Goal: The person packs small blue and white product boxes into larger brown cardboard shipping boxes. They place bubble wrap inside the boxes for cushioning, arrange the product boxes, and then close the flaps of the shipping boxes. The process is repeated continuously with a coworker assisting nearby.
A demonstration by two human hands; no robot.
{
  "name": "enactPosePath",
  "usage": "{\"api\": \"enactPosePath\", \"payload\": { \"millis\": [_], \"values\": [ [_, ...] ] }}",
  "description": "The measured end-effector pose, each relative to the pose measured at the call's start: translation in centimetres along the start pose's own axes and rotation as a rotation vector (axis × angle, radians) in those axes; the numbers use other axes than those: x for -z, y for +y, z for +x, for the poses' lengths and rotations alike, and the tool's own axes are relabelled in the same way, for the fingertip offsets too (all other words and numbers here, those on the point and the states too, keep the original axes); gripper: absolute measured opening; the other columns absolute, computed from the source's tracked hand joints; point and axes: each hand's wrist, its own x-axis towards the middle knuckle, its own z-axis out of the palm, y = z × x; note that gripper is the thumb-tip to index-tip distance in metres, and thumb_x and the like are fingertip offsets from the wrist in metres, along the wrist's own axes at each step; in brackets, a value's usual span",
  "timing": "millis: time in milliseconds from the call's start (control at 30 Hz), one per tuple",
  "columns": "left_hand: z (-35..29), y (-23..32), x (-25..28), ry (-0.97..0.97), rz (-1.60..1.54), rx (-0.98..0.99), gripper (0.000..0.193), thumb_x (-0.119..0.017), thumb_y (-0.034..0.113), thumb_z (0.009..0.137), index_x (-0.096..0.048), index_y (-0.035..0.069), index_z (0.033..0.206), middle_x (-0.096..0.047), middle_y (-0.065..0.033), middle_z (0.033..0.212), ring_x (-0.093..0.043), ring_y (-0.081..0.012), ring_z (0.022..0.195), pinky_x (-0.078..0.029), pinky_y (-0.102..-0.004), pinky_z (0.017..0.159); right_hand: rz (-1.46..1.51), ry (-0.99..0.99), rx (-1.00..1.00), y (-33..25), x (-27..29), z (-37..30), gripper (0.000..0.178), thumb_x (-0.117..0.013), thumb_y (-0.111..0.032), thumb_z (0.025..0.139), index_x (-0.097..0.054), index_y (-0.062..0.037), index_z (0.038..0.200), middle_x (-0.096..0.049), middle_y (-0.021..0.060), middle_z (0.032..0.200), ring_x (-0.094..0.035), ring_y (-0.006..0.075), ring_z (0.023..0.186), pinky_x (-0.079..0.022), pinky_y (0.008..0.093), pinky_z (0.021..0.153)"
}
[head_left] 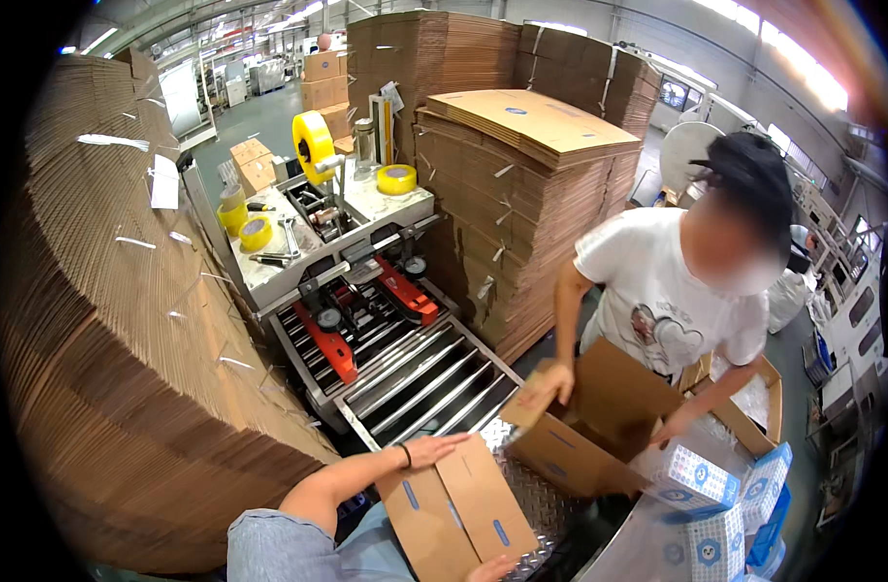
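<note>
My left hand (434, 452) lies flat, fingers extended, on the far edge of a brown carton (492, 497) near the roller conveyor (426, 380); my right hand (492, 570), cropped, touches its near corner, grip unclear.

Flat cardboard (124, 320) towers along the left here. Nearby, a yellow tape roll (397, 184) lies flat on a pale surface (366, 203), with a wrench (290, 237) off to its left, and farther back brown cartons (322, 94) stand stacked.
</note>
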Motion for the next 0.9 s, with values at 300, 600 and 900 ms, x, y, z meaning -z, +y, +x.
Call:
{"api": "enactPosePath", "payload": {
  "millis": [300, 600, 900],
  "values": [
    [11.4, -7.7, 18.5, -0.042, 0.197, 0.08, 0.052, -0.032, 0.046, 0.105, -0.026, 0.033, 0.155, -0.058, -0.0249, 0.132, -0.058, -0.0438, 0.118, -0.045, -0.0464, 0.103, 0.219, 0.024, 0.16, -21.4, -3.2, 11.4, 0.047, -0.039, -0.017, 0.103, -0.042, 0.0076, 0.143, -0.043, 0.0262, 0.146, -0.042, 0.0426, 0.134, -0.033, 0.0474, 0.114],
    [8.1, -13.2, 23.1, 0.42, 0.762, -0.038, 0.062, -0.038, 0.039, 0.103, -0.027, 0.007, 0.155, -0.023, -0.0141, 0.162, -0.021, -0.0287, 0.15, -0.017, -0.0486, 0.122, 0.343, 0.075, 0.248, -39.8, -5.6, 24.4, 0.048, -0.04, -0.021, 0.104, -0.042, 0.0087, 0.142, -0.044, 0.0264, 0.145, -0.044, 0.0429, 0.132, -0.034, 0.0479, 0.112],
    [6.5, -17.3, 31.1, 0.427, 0.833, 0.227, 0.064, -0.036, 0.034, 0.101, -0.023, 0.002, 0.155, -0.019, -0.0133, 0.164, -0.016, -0.0265, 0.152, -0.014, -0.0466, 0.123, -0.071, 0.027, 0.156, -54.6, -8.5, 29.1, 0.043, -0.032, -0.027, 0.107, -0.045, -0.0036, 0.141, -0.047, 0.0137, 0.144, -0.049, 0.0253, 0.126, -0.037, 0.0367, 0.106]
  ]
}}
